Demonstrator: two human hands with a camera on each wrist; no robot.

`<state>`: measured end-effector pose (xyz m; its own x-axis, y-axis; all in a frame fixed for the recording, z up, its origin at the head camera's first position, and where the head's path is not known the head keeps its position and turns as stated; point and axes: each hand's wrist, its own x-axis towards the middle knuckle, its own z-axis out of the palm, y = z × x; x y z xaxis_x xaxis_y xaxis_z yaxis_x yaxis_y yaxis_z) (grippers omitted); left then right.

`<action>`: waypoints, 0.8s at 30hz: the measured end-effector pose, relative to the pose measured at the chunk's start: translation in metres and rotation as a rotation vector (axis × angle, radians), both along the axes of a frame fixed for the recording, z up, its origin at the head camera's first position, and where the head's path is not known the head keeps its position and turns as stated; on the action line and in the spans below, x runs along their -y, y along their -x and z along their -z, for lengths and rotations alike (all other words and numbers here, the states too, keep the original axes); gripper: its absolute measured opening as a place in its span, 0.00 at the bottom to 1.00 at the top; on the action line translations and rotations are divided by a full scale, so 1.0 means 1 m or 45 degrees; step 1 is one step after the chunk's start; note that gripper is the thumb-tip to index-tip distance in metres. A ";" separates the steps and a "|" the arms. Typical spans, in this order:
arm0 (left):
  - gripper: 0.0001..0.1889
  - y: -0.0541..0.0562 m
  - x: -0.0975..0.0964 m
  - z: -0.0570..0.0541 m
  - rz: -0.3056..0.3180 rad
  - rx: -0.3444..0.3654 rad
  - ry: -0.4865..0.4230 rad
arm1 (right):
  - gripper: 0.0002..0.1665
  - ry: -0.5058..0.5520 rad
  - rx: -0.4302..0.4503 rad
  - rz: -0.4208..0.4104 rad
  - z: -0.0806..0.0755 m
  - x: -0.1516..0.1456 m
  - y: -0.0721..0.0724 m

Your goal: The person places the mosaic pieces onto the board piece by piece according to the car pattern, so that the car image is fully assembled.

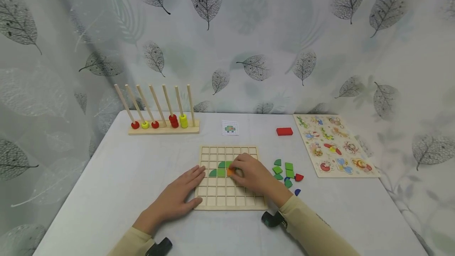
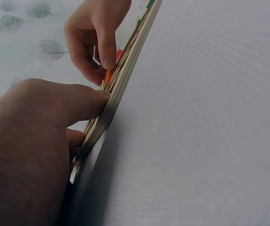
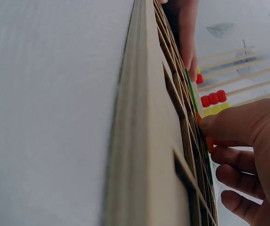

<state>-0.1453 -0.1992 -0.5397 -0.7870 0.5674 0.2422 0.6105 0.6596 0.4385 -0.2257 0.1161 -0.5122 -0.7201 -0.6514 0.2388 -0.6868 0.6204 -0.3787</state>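
A wooden grid board [image 1: 221, 200] lies in the middle of the white table, with green square tiles [image 1: 221, 172] and green quarter-round tiles [image 1: 213, 173] in several of its cells. My right hand [image 1: 250, 173] reaches over the board from the right and pinches an orange tile [image 1: 230, 172] between thumb and fingertips, beside the green tiles. The right wrist view shows the orange tile [image 3: 209, 144] low against the grid, partly covered by the fingers. Along the board's left edge rests my left hand [image 1: 180, 193], fingers extended and thumb [image 2: 94, 101] at the rim.
Right of the board lie loose green tiles [image 1: 289, 166], a red piece [image 1: 299, 177] and a blue piece [image 1: 297, 192]. Farther back are a pattern card [image 1: 230, 128], a red block [image 1: 284, 131], a bead stand [image 1: 163, 129] and a picture puzzle board [image 1: 334, 145].
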 end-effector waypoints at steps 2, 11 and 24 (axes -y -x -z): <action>0.41 0.000 0.000 0.000 -0.004 -0.005 0.001 | 0.10 -0.003 0.004 -0.006 0.000 0.000 0.000; 0.40 0.000 0.001 0.001 -0.005 -0.016 -0.003 | 0.10 -0.006 0.013 -0.027 0.000 0.001 0.001; 0.40 -0.001 0.000 -0.001 -0.012 -0.005 0.005 | 0.08 -0.022 0.030 -0.023 -0.003 0.001 0.000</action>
